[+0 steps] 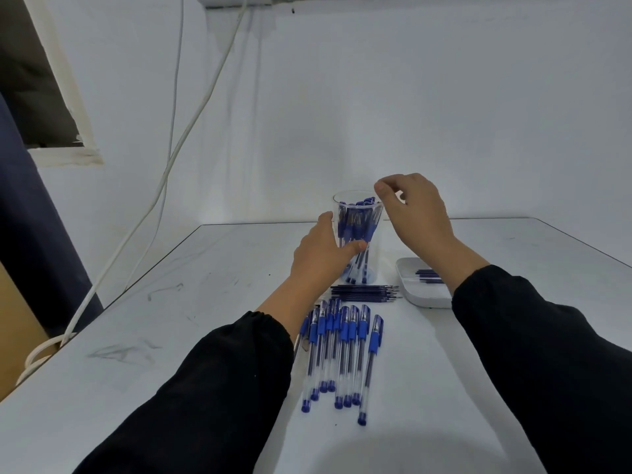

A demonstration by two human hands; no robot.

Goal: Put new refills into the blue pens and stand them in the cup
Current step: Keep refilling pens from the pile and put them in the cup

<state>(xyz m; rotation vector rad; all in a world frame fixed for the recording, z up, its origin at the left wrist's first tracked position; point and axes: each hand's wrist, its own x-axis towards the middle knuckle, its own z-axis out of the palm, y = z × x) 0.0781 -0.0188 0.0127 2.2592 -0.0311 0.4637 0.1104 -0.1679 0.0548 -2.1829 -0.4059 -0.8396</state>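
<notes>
Both arms wear long black sleeves (212,388) with gathered elastic cuffs, hands bare

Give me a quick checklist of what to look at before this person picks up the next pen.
1. Cup steady: ok, it stands upright on the table with the left hand wrapped round its side.
2. Right hand free to reach: cannot tell, it hovers over the rim with fingers curled, and whether it pinches anything is unclear.
3. Pens in the cup standing: ok, they lean inside it.
4. Pens waiting: ok, a row lies flat on the table near the person.
5. Refills at hand: ok, a bundle lies between the cup and the row.
6. White tray: ok, it holds a few refills, partly hidden by the right sleeve.
</notes>
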